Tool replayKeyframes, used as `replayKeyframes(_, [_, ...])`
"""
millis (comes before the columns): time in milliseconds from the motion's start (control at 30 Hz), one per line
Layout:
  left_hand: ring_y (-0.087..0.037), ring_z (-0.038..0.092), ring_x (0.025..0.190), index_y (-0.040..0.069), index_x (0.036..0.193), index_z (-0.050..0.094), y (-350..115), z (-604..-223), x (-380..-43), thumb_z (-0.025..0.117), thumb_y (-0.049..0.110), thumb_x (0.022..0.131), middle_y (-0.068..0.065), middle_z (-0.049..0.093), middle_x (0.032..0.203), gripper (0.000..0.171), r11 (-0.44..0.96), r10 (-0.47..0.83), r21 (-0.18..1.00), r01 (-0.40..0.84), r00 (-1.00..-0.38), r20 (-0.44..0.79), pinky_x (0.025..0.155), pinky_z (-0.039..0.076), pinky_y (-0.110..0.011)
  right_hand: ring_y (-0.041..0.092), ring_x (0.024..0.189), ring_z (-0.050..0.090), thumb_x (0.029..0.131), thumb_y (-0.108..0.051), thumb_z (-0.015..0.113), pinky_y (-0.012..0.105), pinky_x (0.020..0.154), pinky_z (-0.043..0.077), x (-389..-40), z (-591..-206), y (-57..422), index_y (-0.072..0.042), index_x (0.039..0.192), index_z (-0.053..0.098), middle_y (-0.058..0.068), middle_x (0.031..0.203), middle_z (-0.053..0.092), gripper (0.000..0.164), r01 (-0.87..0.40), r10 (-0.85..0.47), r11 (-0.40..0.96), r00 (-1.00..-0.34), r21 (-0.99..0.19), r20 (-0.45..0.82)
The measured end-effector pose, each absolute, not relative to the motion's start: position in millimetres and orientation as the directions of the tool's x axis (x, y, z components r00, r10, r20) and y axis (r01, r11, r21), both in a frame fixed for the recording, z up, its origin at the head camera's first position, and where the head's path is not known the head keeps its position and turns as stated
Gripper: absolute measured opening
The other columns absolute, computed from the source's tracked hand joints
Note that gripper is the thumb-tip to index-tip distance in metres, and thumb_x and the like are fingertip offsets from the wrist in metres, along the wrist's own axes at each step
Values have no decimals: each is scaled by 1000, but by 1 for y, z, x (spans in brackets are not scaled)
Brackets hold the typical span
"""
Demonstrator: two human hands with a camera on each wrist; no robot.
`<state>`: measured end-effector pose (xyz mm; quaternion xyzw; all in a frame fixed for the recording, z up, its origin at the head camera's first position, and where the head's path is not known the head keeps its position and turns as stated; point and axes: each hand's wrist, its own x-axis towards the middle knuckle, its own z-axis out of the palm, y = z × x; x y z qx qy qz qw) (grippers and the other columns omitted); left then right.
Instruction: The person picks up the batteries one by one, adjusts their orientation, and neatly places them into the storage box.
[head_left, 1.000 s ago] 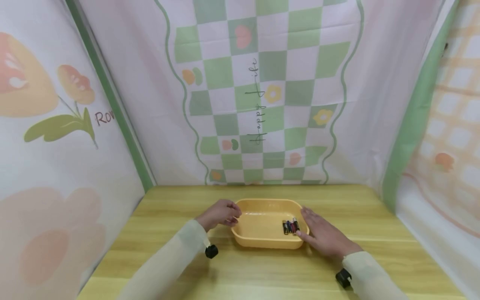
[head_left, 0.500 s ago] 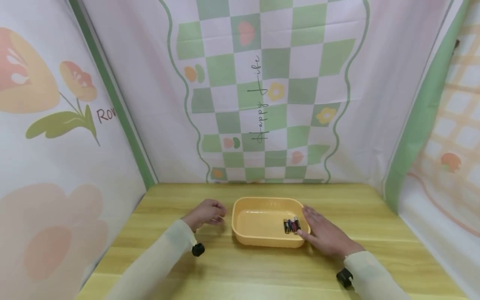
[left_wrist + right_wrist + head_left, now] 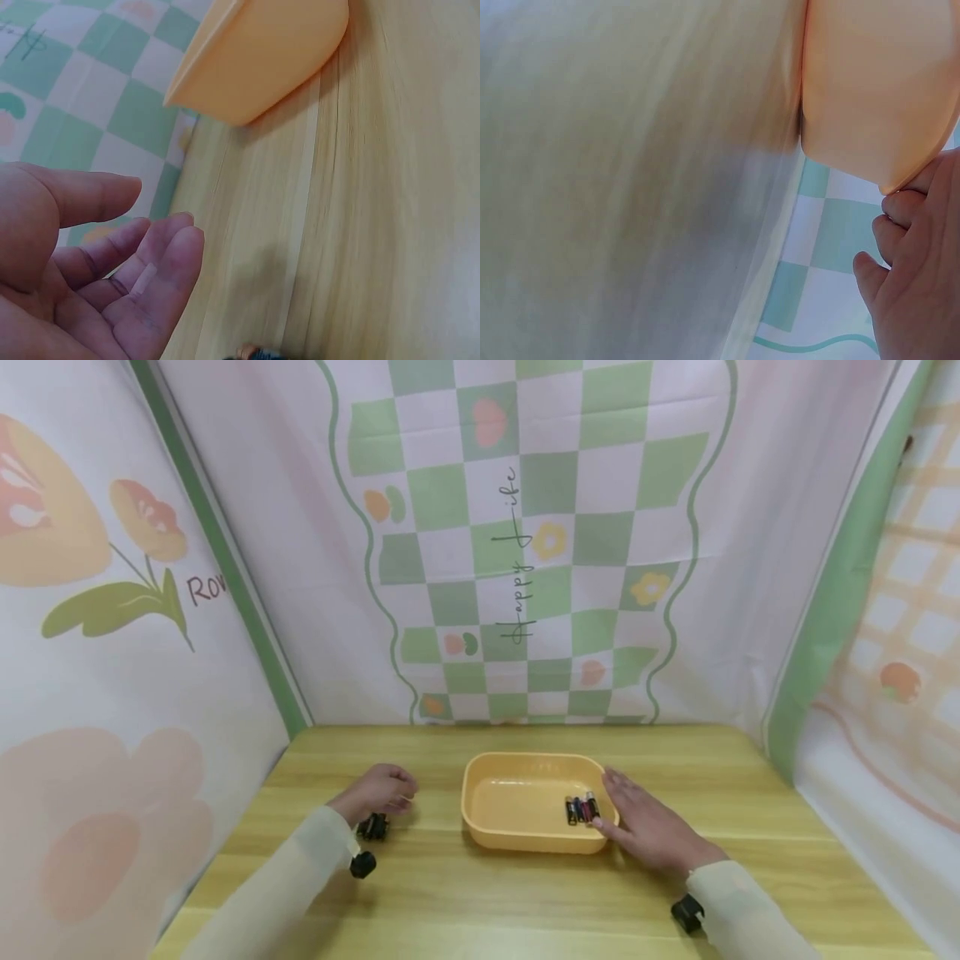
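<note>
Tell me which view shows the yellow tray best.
The head view: it takes in the yellow tray nearly whole, including its interior with batteries; the right hand hides a little rim. The left wrist view shows only part of its outside, cropped above. The right wrist view also shows cropped outside, with that hand touching the rim.

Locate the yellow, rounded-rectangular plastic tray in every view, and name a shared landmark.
Head: the tray sits in the lower middle, slightly right.
Left wrist: the tray is at top centre, cut off.
Right wrist: the tray is upper right, cut off.
Shared landmark: green-and-white checked fabric.
</note>
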<state>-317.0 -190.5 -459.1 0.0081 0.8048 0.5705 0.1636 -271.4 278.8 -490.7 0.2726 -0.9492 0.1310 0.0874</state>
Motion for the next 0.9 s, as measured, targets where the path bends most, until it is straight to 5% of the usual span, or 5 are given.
replayKeyframes(900, [-26,64,79,-4,106,62,-251,-463,-300,62,6,93,-17,64,96,17,459,51,865,-203,-966,-254,69,59,-37,38,142,21,99,-51,48,56,113,24,-272,-491,278,7,149,24,19,157,17,80,-548,-495,810,-830,-209,258])
